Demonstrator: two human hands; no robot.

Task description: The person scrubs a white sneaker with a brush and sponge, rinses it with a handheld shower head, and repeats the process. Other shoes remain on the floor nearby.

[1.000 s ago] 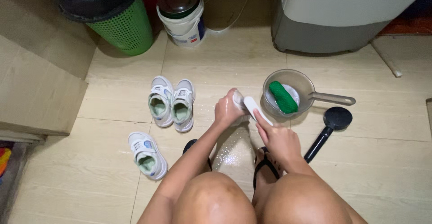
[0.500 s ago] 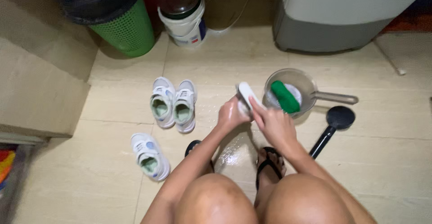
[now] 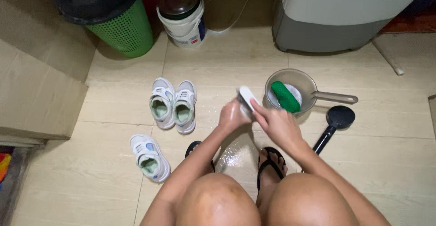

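The small white shoe [image 3: 243, 109] is sitting in my left hand [image 3: 231, 116], held up over the wet floor tiles [image 3: 236, 153] just in front of my knees; most of it is hidden behind my fingers and the brush, so I cannot tell which way it is turned.

Going from the left: a green perforated basket [image 3: 125, 30] with a dark tub in it is standing at the far wall, and a white bucket [image 3: 181, 19] is standing beside it. A single white shoe [image 3: 149, 157] is lying alone on the tiles, and a pair of matching shoes [image 3: 173, 104] is sitting side by side beyond it, well apart from my hands.

My left hand is wrapping closed around the small shoe. The white brush [image 3: 247, 98] is lying across the top of that shoe, and my right hand [image 3: 277, 125] is clamping down on the brush's near end.

Just to the right, a clear dipper [image 3: 306, 89] with a long handle is resting on the floor, holding a green scrubber [image 3: 286, 97]. A black shower head [image 3: 335, 122] is lying near it, by my right forearm. A grey appliance [image 3: 327, 12] is standing at the far right wall.
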